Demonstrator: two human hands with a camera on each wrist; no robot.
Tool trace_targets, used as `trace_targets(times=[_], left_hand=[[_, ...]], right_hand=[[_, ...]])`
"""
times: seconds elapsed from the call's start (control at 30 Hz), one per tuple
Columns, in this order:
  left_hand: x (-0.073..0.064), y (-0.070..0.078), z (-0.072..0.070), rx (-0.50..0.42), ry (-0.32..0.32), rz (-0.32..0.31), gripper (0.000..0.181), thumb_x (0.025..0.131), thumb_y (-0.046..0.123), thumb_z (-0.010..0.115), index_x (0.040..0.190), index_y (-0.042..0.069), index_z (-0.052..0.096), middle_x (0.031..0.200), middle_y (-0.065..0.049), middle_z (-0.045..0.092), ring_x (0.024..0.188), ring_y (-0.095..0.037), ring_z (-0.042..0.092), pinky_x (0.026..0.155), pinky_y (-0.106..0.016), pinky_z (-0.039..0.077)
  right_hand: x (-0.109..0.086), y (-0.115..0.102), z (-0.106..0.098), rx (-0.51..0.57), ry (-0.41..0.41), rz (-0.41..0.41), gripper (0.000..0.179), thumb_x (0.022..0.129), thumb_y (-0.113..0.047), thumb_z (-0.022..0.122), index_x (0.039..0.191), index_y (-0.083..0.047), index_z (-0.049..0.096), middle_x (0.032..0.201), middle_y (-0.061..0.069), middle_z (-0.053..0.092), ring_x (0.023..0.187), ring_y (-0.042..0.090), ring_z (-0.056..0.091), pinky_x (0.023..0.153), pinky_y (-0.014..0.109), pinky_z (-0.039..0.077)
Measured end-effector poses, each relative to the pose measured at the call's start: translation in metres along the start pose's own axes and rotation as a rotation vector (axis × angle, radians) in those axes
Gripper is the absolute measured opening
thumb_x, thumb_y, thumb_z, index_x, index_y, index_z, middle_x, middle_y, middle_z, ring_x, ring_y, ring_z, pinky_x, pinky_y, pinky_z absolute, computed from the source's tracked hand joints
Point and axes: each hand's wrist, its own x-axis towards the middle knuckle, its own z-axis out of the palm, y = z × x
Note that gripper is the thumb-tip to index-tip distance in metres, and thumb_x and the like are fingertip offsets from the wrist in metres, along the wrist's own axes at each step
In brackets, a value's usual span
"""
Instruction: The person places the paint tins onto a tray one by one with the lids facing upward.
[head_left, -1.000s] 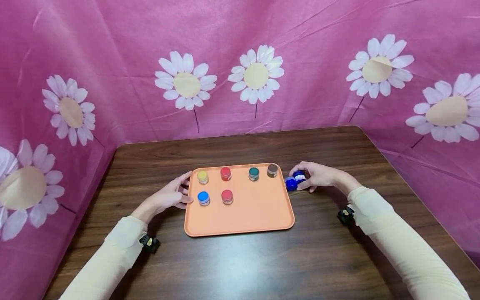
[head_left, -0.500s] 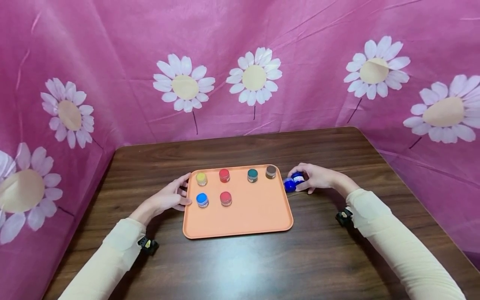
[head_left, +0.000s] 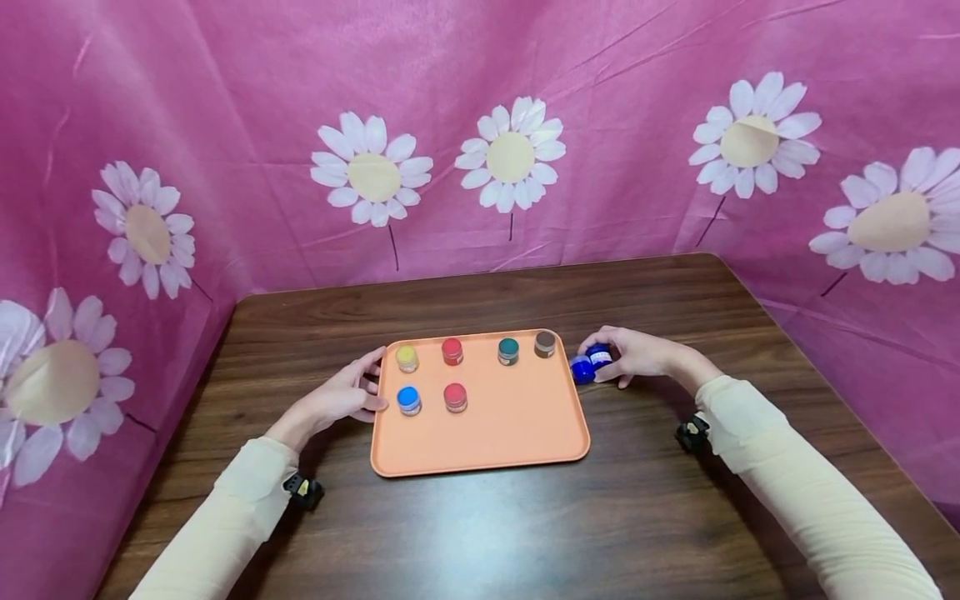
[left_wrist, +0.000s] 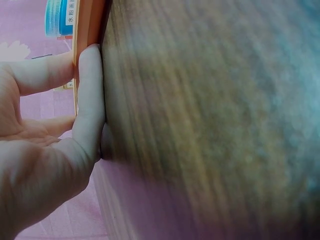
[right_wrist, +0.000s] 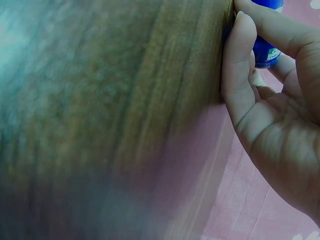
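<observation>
My right hand (head_left: 626, 354) grips a dark blue paint jar (head_left: 599, 356) with a white label, just right of the orange tray (head_left: 517, 433). A second dark blue jar (head_left: 582, 369) stands against it, beside the tray's right rim. In the right wrist view my fingers partly hide the dark blue jar (right_wrist: 265, 56). My left hand (head_left: 341, 393) rests its fingertips on the tray's left edge. In the left wrist view, one finger lies along the tray's outer wall (left_wrist: 89, 27), while others touch the rim.
On the tray stand a yellow jar (head_left: 407, 358), two red jars, the rear one (head_left: 452, 351) and the front one (head_left: 455, 397), a light blue jar (head_left: 408, 400), a green jar (head_left: 508, 352) and a brown jar (head_left: 545, 343). A pink flowered cloth (head_left: 600, 217) surrounds the wooden table (head_left: 487, 533).
The view shifts slightly. Both hands, the tray and the jars keep their places relative to one another.
</observation>
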Motion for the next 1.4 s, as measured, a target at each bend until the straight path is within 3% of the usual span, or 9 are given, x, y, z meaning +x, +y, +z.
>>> trace_targets(times=[0.37,0.63,0.8,0.93,1.03,1.27,1.4], left_hand=[[0.002,-0.001,0.000,-0.013,-0.014,0.016,0.100,0.087,-0.009,0.064,0.163,0.007,0.001,0.139,-0.024,0.024,0.106,-0.029,0.051,0.079,-0.046,0.060],[0.003,0.000,0.001,-0.003,-0.018,0.014,0.099,0.087,-0.008,0.064,0.163,0.007,0.002,0.140,-0.024,0.024,0.106,-0.029,0.049,0.079,-0.046,0.060],[0.003,0.000,0.001,-0.010,-0.009,0.007,0.100,0.087,-0.008,0.064,0.163,0.008,0.002,0.139,-0.024,0.024,0.105,-0.028,0.054,0.078,-0.045,0.061],[0.003,0.000,0.001,-0.005,-0.014,0.004,0.100,0.087,-0.009,0.065,0.163,0.008,0.002,0.138,-0.023,0.024,0.105,-0.027,0.052,0.079,-0.045,0.061],[0.003,0.000,0.001,-0.005,-0.026,0.016,0.100,0.087,-0.008,0.064,0.163,0.007,0.001,0.139,-0.023,0.023,0.106,-0.028,0.049,0.080,-0.046,0.060],[0.001,0.001,0.000,-0.002,-0.016,0.011,0.099,0.087,-0.009,0.064,0.163,0.006,0.002,0.140,-0.024,0.022,0.107,-0.029,0.046,0.081,-0.047,0.060],[0.000,0.000,0.000,0.006,-0.002,-0.001,0.099,0.087,-0.008,0.065,0.163,0.007,0.003,0.140,-0.023,0.023,0.107,-0.029,0.046,0.080,-0.047,0.060]], right_hand=[[0.003,-0.001,-0.006,0.001,-0.052,-0.001,0.046,0.086,-0.007,0.079,0.128,-0.003,0.061,0.121,0.020,0.046,0.088,0.027,0.058,0.054,0.040,0.059],[0.002,-0.009,-0.018,-0.027,-0.105,0.028,0.047,0.089,-0.009,0.077,0.132,0.001,0.059,0.124,0.024,0.054,0.098,0.027,0.060,0.064,0.041,0.061],[0.004,-0.021,-0.024,-0.049,-0.103,-0.004,0.048,0.092,-0.010,0.075,0.135,0.003,0.057,0.112,0.019,0.064,0.093,0.026,0.064,0.073,0.040,0.061],[0.002,-0.033,-0.027,-0.097,-0.073,-0.028,0.051,0.092,-0.015,0.076,0.137,-0.001,0.057,0.091,0.011,0.066,0.078,0.027,0.065,0.069,0.040,0.059],[0.000,-0.042,-0.026,-0.112,-0.055,-0.056,0.051,0.091,-0.016,0.077,0.136,-0.004,0.057,0.083,0.009,0.064,0.073,0.027,0.062,0.065,0.041,0.055],[0.001,-0.057,-0.011,0.037,-0.168,-0.178,0.046,0.091,-0.005,0.074,0.129,0.005,0.051,0.116,0.022,0.059,0.091,0.031,0.065,0.075,0.049,0.059],[0.005,-0.064,-0.002,0.019,-0.256,-0.216,0.046,0.090,-0.002,0.074,0.128,0.002,0.050,0.118,0.026,0.054,0.093,0.029,0.061,0.073,0.043,0.059]])
